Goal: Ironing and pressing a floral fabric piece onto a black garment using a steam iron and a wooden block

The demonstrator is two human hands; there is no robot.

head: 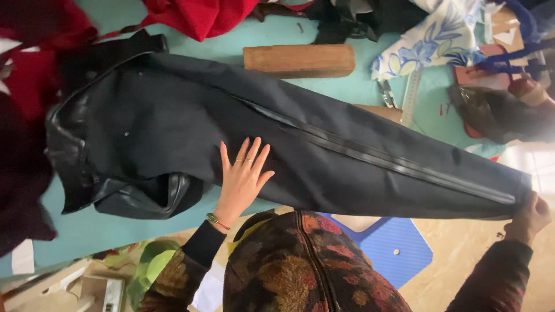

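Note:
A pair of black trousers [173, 115] with a shiny side stripe [381, 159] lies stretched across a teal table [115, 228], waist at the left, hem at the right. My left hand [241, 179] rests flat on the cloth near the thigh, fingers spread. My right hand [529, 215] pinches the trouser hem at the far right edge and holds it taut. Both sleeves are dark with a red and brown pattern.
A wooden block [299, 60] lies behind the trousers. Red cloth [196, 14] and dark cloth are heaped at the back and left. A floral fabric [430, 43], scissors [386, 93] and a ruler [411, 95] sit at the back right. A blue board [393, 248] lies on the floor.

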